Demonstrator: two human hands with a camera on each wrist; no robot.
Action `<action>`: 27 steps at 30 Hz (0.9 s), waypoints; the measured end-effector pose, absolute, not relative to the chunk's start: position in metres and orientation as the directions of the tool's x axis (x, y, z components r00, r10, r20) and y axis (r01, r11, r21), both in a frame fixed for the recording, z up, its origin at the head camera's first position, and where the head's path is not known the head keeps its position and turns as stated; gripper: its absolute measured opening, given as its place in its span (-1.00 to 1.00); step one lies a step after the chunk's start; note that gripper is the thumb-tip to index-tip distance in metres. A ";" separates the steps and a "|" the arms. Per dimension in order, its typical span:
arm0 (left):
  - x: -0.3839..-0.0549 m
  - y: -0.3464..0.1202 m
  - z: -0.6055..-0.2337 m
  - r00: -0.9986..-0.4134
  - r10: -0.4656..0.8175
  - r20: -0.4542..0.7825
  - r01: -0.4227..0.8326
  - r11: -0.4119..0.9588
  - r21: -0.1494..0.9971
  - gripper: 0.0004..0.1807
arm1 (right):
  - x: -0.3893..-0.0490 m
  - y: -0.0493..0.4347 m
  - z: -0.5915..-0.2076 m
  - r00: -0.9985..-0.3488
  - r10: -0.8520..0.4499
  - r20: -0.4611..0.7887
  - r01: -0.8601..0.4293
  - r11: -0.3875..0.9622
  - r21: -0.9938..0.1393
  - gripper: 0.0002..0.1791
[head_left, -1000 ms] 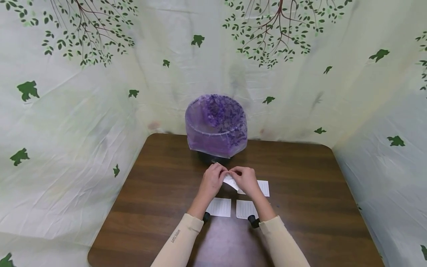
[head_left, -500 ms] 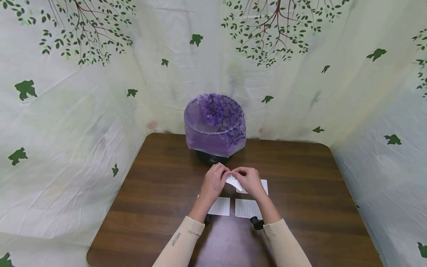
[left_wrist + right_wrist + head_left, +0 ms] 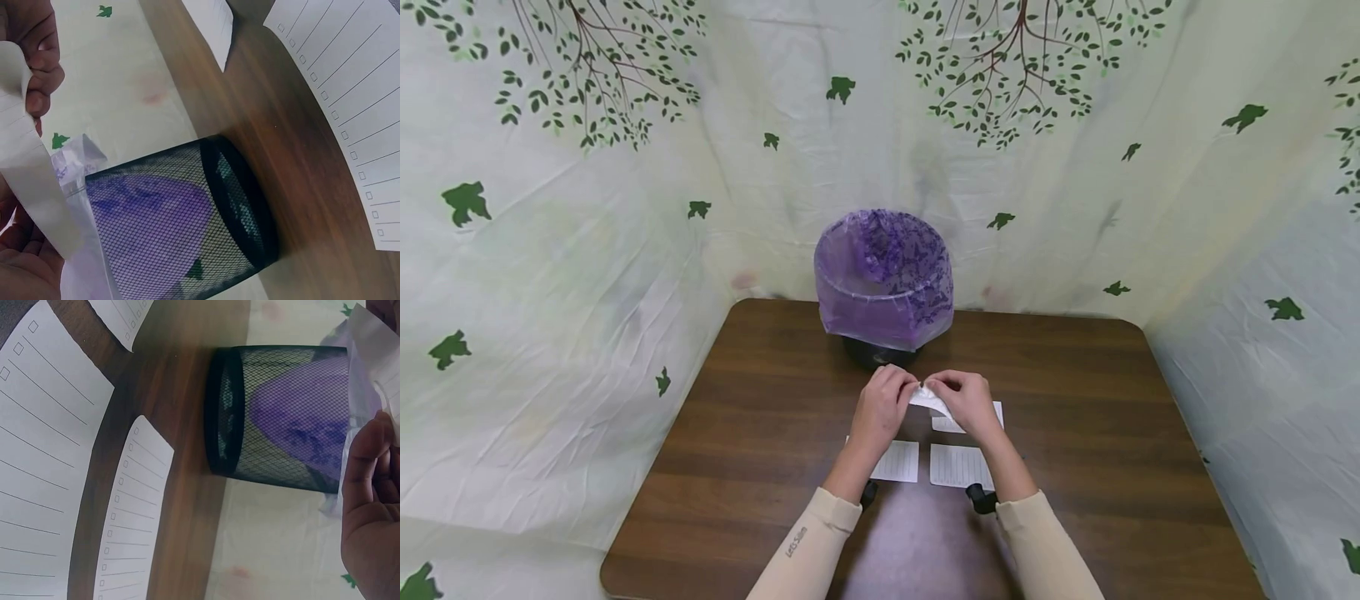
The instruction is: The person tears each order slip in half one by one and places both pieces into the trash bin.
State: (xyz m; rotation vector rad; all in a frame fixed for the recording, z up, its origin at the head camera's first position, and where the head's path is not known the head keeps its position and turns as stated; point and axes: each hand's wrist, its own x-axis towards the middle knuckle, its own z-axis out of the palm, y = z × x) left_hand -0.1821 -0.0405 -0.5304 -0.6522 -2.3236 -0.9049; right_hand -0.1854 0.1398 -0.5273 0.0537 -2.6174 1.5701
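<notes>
Head view: pale cloth [image 3: 550,267] with green leaf prints hung on left, far and right sides. Brown wood-grain table [image 3: 1075,417], rounded far corners, pale sheen near center. On it, left to right: near-left card [image 3: 897,462], lined, partly hidden by left arm [image 3: 850,467]; black mesh bin [image 3: 175,219] far center, purple liner [image 3: 880,317] draped over the rim; near-right card [image 3: 958,466], lined; far-right card [image 3: 946,424], partly behind right hand [image 3: 966,404]. White paper [image 3: 929,399] was off the table, just near of the bin: creased, bent, faintly lined. Left hand [image 3: 882,408] pinched its left end, right hand its right, fingers against thumbs.
</notes>
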 end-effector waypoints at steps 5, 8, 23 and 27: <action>-0.180 -0.041 -0.524 -0.725 0.227 0.650 0.610 0.649 0.454 -0.94 | -0.186 0.143 -0.527 -0.994 0.037 0.104 -0.075 0.465 -0.882 -0.86; -0.178 -0.041 -0.521 -0.728 0.227 0.647 0.609 0.647 0.458 -0.93 | -0.186 0.146 -0.527 -0.992 0.041 0.119 -0.087 0.463 -0.882 -0.86; -0.170 -0.043 -0.516 -0.684 0.248 0.686 0.655 0.623 0.428 -0.95 | -0.189 0.146 -0.529 -0.990 0.099 0.102 -0.045 0.458 -0.888 -0.83; -0.168 -0.043 -0.516 -0.671 0.246 0.700 0.662 0.624 0.415 -0.94 | -0.190 0.145 -0.531 -0.989 0.113 0.097 -0.038 0.439 -0.898 -0.82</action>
